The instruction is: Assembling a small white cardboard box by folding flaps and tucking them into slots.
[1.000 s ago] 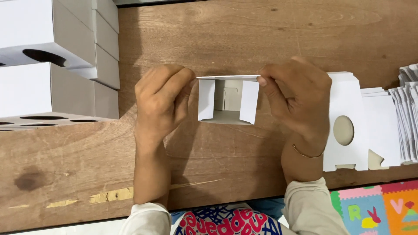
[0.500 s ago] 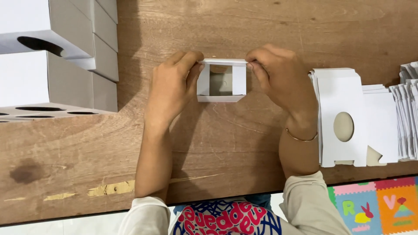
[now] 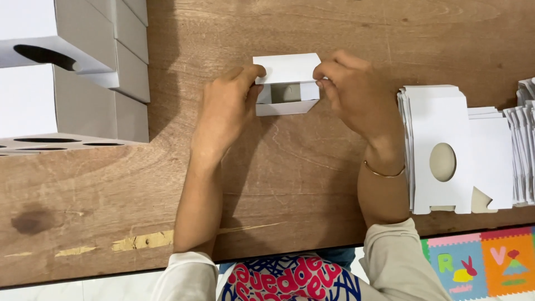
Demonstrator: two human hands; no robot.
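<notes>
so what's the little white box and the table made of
The box looks like thin matte white cardboard: sharp folds, flat flaps, greyish inside. The table looks like wood, maybe plywood: brown grain lines, dull finish, a chipped pale strip near its front edge.

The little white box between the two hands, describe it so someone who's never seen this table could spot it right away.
On the brown wooden table, look at the far middle, where the left hand and right hand meet. The small white box is pinched between them, half folded and open toward the camera. Unlike the flat blanks stacked at right and the finished boxes piled at left, it alone is held.
</notes>
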